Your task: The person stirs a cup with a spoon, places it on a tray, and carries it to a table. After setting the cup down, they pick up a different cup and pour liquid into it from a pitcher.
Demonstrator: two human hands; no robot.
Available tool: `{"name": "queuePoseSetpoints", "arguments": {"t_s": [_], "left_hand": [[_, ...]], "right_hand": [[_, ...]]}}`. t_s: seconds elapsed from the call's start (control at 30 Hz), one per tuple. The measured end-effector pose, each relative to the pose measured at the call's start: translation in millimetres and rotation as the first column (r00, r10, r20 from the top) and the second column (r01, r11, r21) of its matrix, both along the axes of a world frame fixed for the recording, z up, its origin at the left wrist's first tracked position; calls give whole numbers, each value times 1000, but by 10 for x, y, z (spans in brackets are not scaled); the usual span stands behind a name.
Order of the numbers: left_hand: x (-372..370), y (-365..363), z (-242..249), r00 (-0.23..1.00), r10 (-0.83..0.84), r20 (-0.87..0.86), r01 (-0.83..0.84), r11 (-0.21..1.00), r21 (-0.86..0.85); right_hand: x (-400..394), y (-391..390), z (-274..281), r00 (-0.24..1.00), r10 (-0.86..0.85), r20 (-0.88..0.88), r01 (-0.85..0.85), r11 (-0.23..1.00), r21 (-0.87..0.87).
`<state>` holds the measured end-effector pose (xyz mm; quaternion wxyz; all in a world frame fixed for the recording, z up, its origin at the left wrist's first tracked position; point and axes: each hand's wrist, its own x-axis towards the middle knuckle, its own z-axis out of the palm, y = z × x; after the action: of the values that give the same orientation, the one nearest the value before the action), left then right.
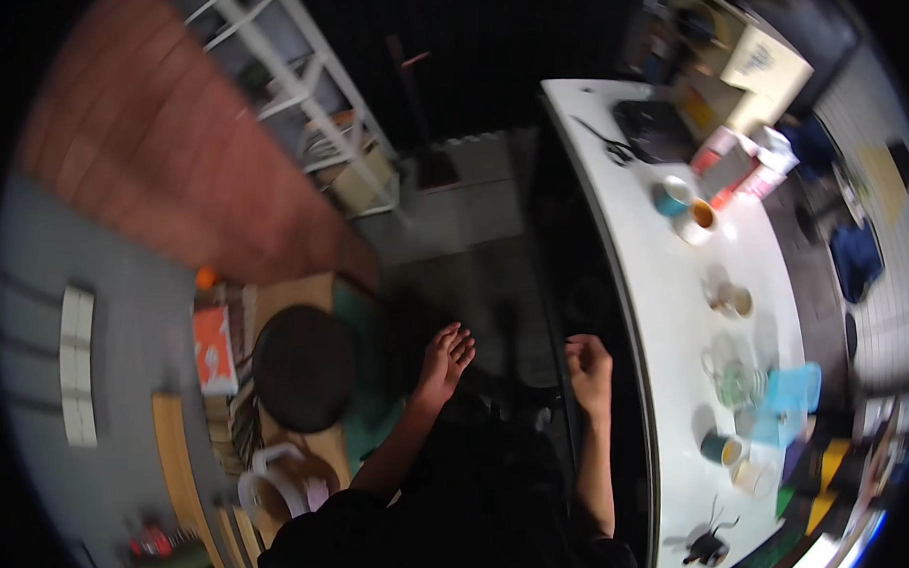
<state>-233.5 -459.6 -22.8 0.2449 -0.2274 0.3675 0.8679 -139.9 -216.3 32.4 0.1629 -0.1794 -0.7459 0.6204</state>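
Observation:
My left hand [446, 362] hangs in front of my body over the dark floor. Its fingers are slightly bent and apart, with nothing in them. To the right, my right hand [590, 367] hovers near the dark side of the long white table [640, 280]. Its fingers curl loosely inward, somewhat blurred, and no object shows in it. Neither hand touches the table. On the left, a round dark stool or cushion top [304, 368] lies nearest to my left hand, a short way off.
On the table stand scissors [610, 144], a teal cup [671, 196], a white cup [696, 222], a glass jug [736, 382], a light blue container [791, 388] and a small black object [708, 548]. A white shelf rack [291, 88] and a reddish-brown panel [179, 134] stand ahead left.

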Motion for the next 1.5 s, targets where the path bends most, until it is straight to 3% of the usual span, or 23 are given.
{"name": "queuePoseSetpoints", "arguments": {"t_s": [0.07,0.13,0.17,0.23,0.27,0.33,0.47,0.57,0.63,0.73,0.93,1.03,1.1,1.17,1.27,1.33,1.4,1.43,1.5], "left_hand": [[134,-406,-192,986,166,12,-166,986,35],[346,-746,-279,935,345,84,-344,939,-32],[441,-905,-293,909,408,81,-407,913,-31],[704,-1176,-315,805,564,184,-561,824,-74],[828,-1297,-352,767,617,178,-614,786,-77],[1117,-1515,-473,661,711,241,-721,690,-58],[1650,-1809,-588,530,809,254,-833,552,-18],[1988,-1992,-811,514,805,295,-851,521,63],[2113,-1967,-654,450,836,315,-888,455,64],[2326,-1990,-704,416,841,344,-903,427,49],[2433,-2009,-829,434,828,355,-899,421,116],[2348,-2052,-909,430,829,357,-902,407,143],[2233,-2029,-908,468,810,353,-884,421,204],[2046,-1986,-655,384,856,346,-913,295,282],[1795,-1960,-555,510,830,224,-827,403,392],[1557,-1851,-271,619,757,210,-775,543,323],[1329,-1778,-162,800,599,14,-558,735,385],[1183,-1679,23,852,498,-162,-451,854,260],[891,-1550,50,914,388,-117,-336,887,316]], "right_hand": [[-284,-427,-406,969,243,-41,-246,964,-102],[-473,-918,-606,887,461,24,-431,845,-318],[-556,-1170,-732,853,521,21,-489,813,-317],[-641,-1642,-995,688,706,169,-542,654,-528],[-683,-1865,-1076,641,750,162,-585,614,-530],[-698,-2289,-1233,499,842,204,-461,457,-761],[-693,-2955,-1709,421,894,157,-369,326,-870],[-751,-3395,-1823,413,885,217,-353,375,-857],[-792,-3613,-1902,493,821,289,-306,474,-825],[-899,-3712,-1732,458,815,353,-268,506,-820],[-1122,-3769,-1963,425,825,373,-381,537,-752],[-1100,-3693,-1941,513,816,267,-352,484,-801],[-1045,-3472,-1580,552,787,275,-379,531,-758],[-988,-3110,-1130,608,742,281,-385,586,-714],[-860,-2426,-955,737,624,259,-269,623,-735],[-778,-1831,-1064,712,684,162,-302,505,-809],[-617,-1378,-640,768,615,179,-283,577,-766],[-507,-1161,-439,784,588,199,-289,630,-721],[-282,-706,-340,835,530,144,-334,698,-633]]}}
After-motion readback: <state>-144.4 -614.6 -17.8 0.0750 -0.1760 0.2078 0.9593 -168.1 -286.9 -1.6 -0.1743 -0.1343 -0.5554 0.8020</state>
